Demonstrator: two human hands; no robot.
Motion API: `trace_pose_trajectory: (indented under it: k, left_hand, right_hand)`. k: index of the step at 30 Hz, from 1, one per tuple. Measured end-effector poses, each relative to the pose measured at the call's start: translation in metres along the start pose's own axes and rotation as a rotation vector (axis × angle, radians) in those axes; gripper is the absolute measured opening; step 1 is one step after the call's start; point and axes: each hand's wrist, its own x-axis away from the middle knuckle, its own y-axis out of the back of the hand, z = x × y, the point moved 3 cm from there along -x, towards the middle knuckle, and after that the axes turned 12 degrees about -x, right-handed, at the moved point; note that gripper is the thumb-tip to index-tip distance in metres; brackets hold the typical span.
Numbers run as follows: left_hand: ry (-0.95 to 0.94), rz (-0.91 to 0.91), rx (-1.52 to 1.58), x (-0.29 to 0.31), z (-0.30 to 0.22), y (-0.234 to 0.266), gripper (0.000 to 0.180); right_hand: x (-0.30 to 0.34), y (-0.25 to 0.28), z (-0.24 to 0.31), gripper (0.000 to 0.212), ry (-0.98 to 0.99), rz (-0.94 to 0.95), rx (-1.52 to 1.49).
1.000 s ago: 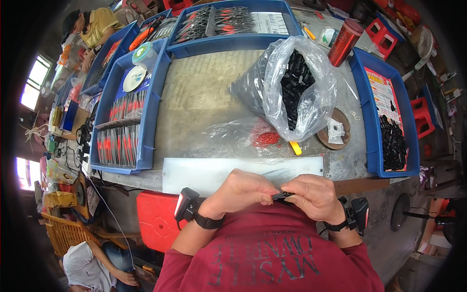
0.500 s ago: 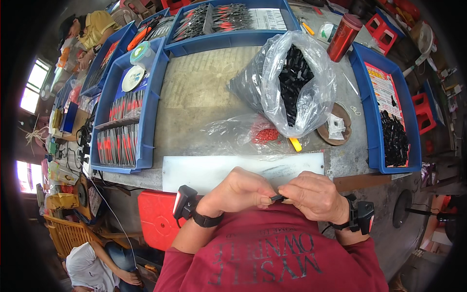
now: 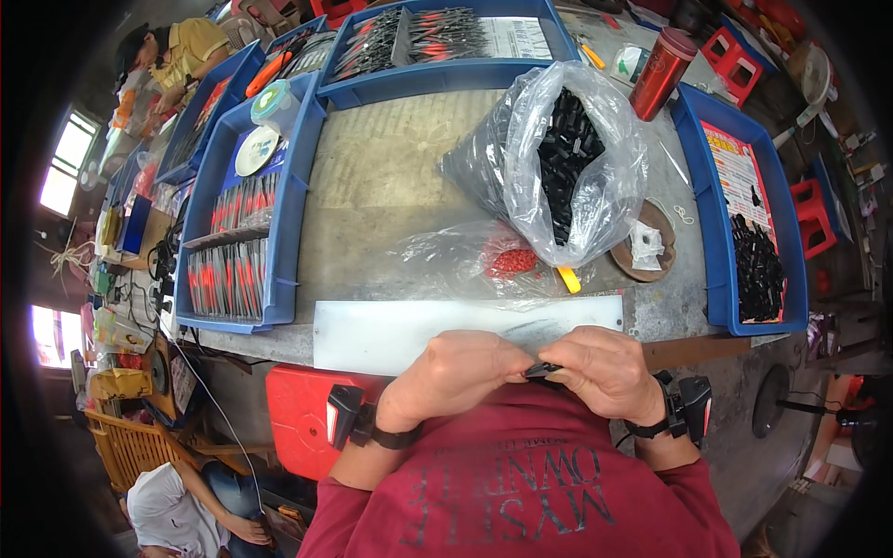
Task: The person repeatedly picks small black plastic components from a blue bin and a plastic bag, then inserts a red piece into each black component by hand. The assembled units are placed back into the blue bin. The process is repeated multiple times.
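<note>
My left hand (image 3: 465, 370) and my right hand (image 3: 600, 370) meet close to my body, at the near edge of a white board (image 3: 409, 327). Between their fingertips they pinch a small black plastic piece (image 3: 541, 370), mostly covered by the fingers. Both hands are closed on it. Beyond them a clear plastic bag (image 3: 484, 163) stands open, full of small black plastic parts (image 3: 566, 158). In front of it lies a thin clear bag with small red pieces (image 3: 513, 263). A yellow handle (image 3: 568, 279) sticks out by the bag.
Blue trays stand around the table: one at left with red-and-black strips (image 3: 228, 279), one at the back (image 3: 446, 73), one at right with black parts (image 3: 758, 270). A red tumbler (image 3: 662, 74) and a round brown dish (image 3: 642, 270) stand at right. A red stool (image 3: 307, 418) is below left.
The left hand has turned a little, and both hands have shifted slightly around the black piece. It now shows at a different angle between the fingertips.
</note>
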Motion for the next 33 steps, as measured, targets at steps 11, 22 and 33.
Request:
trace_pose_trajectory:
  k: [11, 22, 33]
  left_hand:
    - [0.032, 0.101, 0.035, 0.0, 0.003, 0.002, 0.013]
    - [0.037, -0.257, -0.184, -0.002, 0.004, 0.0, 0.01]
    - [-0.011, -0.262, -0.252, -0.002, 0.004, -0.006, 0.018]
  right_hand:
    - [0.003, -0.005, -0.004, 0.02, -0.024, 0.03, 0.001]
    - [0.009, -0.007, -0.021, 0.019, -0.419, -0.105, -0.285]
    - [0.01, -0.014, -0.028, 0.015, -0.373, -0.205, -0.271]
